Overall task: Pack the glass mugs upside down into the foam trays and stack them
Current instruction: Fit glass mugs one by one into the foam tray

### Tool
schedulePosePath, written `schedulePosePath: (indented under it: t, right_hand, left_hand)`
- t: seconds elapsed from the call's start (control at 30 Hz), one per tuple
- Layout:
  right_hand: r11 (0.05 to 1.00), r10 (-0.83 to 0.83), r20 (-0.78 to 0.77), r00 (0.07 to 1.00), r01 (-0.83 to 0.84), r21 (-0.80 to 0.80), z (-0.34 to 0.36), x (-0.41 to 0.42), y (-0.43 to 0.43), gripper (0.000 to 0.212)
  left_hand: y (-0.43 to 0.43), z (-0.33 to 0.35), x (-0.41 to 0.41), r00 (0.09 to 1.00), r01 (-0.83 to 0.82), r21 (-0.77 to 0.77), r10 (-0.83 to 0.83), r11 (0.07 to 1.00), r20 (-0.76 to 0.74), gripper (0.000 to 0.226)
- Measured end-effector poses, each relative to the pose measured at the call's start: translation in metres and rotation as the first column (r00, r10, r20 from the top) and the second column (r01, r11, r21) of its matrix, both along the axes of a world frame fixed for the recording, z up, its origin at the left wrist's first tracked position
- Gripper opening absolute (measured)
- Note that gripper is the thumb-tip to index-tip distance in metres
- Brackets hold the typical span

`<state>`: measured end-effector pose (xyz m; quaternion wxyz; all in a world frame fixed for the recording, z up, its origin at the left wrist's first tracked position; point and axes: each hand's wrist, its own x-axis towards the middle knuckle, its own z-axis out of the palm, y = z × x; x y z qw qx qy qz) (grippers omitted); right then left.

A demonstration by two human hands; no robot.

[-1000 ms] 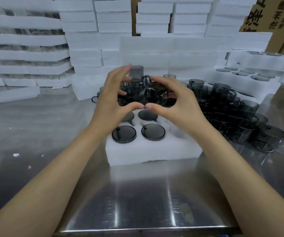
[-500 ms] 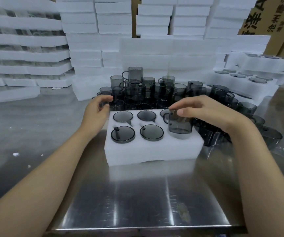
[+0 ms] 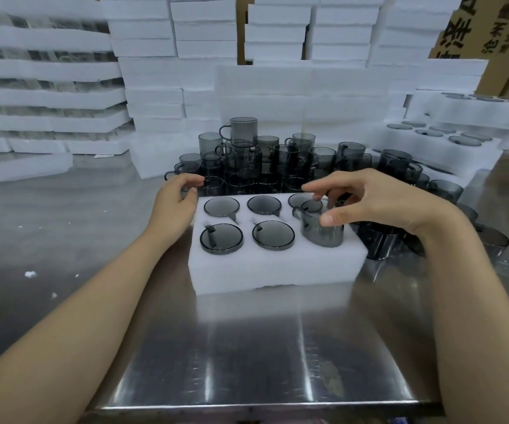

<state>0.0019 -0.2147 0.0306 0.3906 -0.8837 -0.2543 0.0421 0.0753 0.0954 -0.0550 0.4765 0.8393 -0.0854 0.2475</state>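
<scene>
- Steel table (image 3: 247, 347) fills the btm of our view.
- Foam stacks (image 3: 204, 32) wall the back & left.
- Mug pile (image 3: 277, 160) sits just behind the foam tray (image 3: 277, 270), mostly mouth-up.
- The tray lies at centre, long side across us. Five seated mugs (image 3: 273, 235) show only their bases.
- Right hand (image 3: 384, 206) curls round the sixth mug (image 3: 323, 234), thumb on its near side, fingers on the far side & base.
- Left hand (image 3: 173, 206) grips the tray's far-left corner, fingers curled over the back edge.
- Sixth mug is in the near-right pocket: base up, mouth down, long axis approx vertical, handle pointing left. It stands proud of the foam.
</scene>
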Motion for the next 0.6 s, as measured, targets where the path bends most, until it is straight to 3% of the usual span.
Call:
schedulePosePath:
  t: [0.1,0.27,0.43,0.6]
  right_hand:
    - [1.000,0.007,-0.012,1.000,-0.007,-0.010,-0.001,0.000,-0.002,0.048]
    - [0.990,0.041,-0.071,0.997,-0.050,-0.132,-0.003,0.001,-0.002,0.049]
    - [0.992,0.015,-0.030,0.999,-0.018,-0.125,-0.003,0.003,0.000,0.044]
    - [0.957,-0.056,-0.127,0.990,0.018,-0.288,-0.006,0.005,0.009,0.045]
  left_hand:
    - [0.000,0.001,-0.001,1.000,-0.011,0.007,0.011,1.000,-0.001,0.030]
    - [-0.002,0.000,-0.003,1.000,0.000,0.013,0.000,1.000,0.005,0.029]
    - [-0.002,0.000,-0.003,1.000,-0.013,0.015,0.012,1.000,0.017,0.030]
    - [-0.003,-0.002,-0.003,0.999,-0.033,0.011,0.032,0.999,0.032,0.030]
